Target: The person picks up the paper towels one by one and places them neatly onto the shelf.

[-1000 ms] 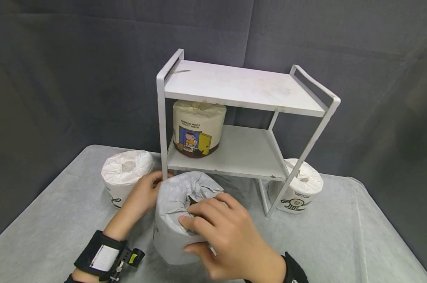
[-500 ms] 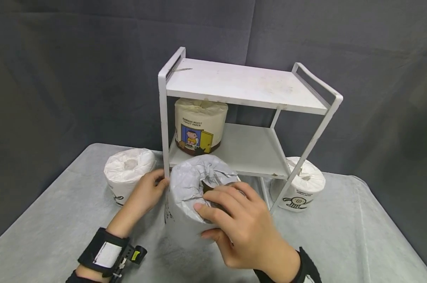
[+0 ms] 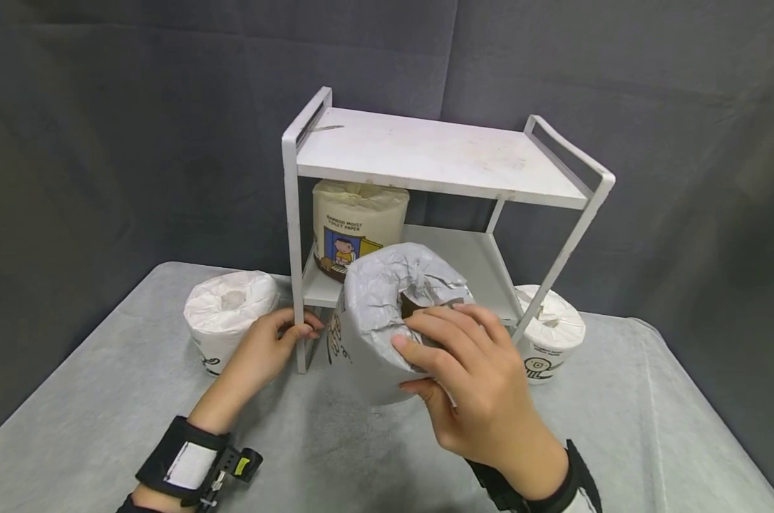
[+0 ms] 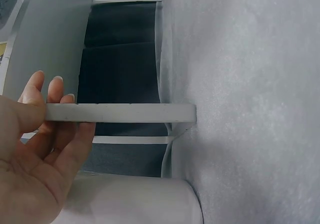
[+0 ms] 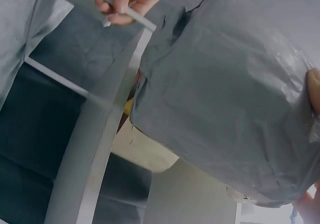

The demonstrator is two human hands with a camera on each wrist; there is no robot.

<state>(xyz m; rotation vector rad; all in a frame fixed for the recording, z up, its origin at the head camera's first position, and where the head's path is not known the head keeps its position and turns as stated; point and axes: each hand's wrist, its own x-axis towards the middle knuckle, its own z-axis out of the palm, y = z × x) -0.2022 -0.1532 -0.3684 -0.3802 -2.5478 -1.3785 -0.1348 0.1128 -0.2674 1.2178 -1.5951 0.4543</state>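
Note:
My right hand (image 3: 483,385) holds a white paper-wrapped toilet paper roll (image 3: 370,328), fingers at the hole in its top and thumb against its side. The roll is tilted and off the table, in front of the white two-tier rack's middle shelf (image 3: 489,278). In the right wrist view the roll (image 5: 225,93) fills much of the picture, and only fingertips show at the right edge. My left hand (image 3: 268,349) grips the rack's front left leg (image 3: 293,242). The left wrist view shows that leg (image 4: 130,113) between the thumb and fingers.
A beige toilet paper roll (image 3: 355,214) stands at the left of the middle shelf, partly hidden by the held one. White rolls stand on the table beside the rack, a left roll (image 3: 223,310) and a right roll (image 3: 556,328). The rack's top shelf (image 3: 425,153) lies above.
My right hand has carried the white toilet paper roll up and to the right, from low by the left leg to the front of the middle shelf. My left hand stays at the leg.

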